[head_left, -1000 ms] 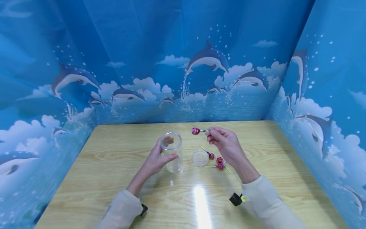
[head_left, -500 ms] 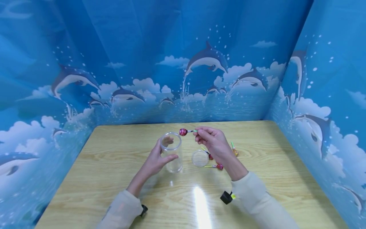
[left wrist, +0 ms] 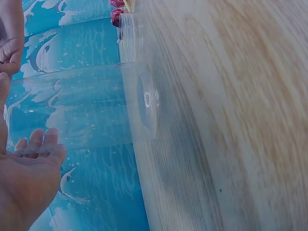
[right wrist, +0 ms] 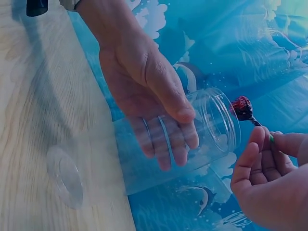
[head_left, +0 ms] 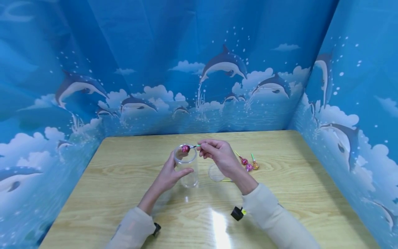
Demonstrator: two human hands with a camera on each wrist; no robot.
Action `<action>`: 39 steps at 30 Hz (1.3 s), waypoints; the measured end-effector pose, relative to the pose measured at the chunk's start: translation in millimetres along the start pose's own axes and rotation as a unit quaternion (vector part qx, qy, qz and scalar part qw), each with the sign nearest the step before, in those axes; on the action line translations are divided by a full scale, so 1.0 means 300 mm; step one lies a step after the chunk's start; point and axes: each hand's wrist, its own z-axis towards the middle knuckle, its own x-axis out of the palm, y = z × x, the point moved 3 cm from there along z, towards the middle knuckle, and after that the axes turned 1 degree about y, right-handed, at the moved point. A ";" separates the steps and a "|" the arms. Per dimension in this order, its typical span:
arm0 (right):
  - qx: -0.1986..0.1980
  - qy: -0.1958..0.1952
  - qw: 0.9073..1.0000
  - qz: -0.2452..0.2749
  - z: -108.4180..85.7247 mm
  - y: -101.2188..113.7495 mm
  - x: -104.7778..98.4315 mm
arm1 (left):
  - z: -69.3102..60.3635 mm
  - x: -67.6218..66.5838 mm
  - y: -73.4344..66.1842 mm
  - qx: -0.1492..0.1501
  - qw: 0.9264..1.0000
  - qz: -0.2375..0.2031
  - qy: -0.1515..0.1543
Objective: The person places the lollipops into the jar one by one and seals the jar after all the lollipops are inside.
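A clear jar (head_left: pixel 189 173) stands upright on the table, and my left hand (head_left: pixel 168 174) grips its side, thumb in front and fingers behind. My right hand (head_left: pixel 222 157) pinches the stick of a red lollipop (head_left: pixel 185 148), whose head is over the jar's mouth in the head view. From the right wrist, the lollipop head (right wrist: pixel 242 108) appears just outside the rim, my right hand (right wrist: pixel 272 178) behind it and my left hand (right wrist: pixel 149 96) around the jar (right wrist: pixel 144 178). In the left wrist view the jar (left wrist: pixel 96 106) looks empty beside my left hand (left wrist: pixel 31 178).
A round clear lid (head_left: pixel 215 173) lies right of the jar on the wooden table (head_left: pixel 124 180). Several lollipops lie beyond it, among them a red one (head_left: pixel 244 161), a pink one (head_left: pixel 249 167) and an orange one (head_left: pixel 256 166). Dolphin-print cloth (head_left: pixel 149 52) hangs behind the table.
My right hand has moved left with the lollipop, from above the lid to the jar's mouth. The left hand and jar have stayed in place. More of the loose lollipops on the right now show.
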 end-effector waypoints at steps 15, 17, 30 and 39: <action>-0.078 0.052 0.959 -0.266 0.031 0.019 0.038 | 0.002 0.006 0.004 0.006 1.000 -0.001 0.004; -0.079 0.054 0.956 -0.276 0.032 0.017 0.038 | 0.003 0.009 0.002 0.014 1.000 -0.008 0.005; -0.067 0.048 0.953 -0.293 0.005 0.050 -0.023 | 0.002 0.005 0.008 0.002 1.000 -0.004 0.001; -0.056 0.001 0.941 -0.335 -0.066 0.089 -0.226 | 0.005 0.002 0.003 0.009 1.000 0.006 0.001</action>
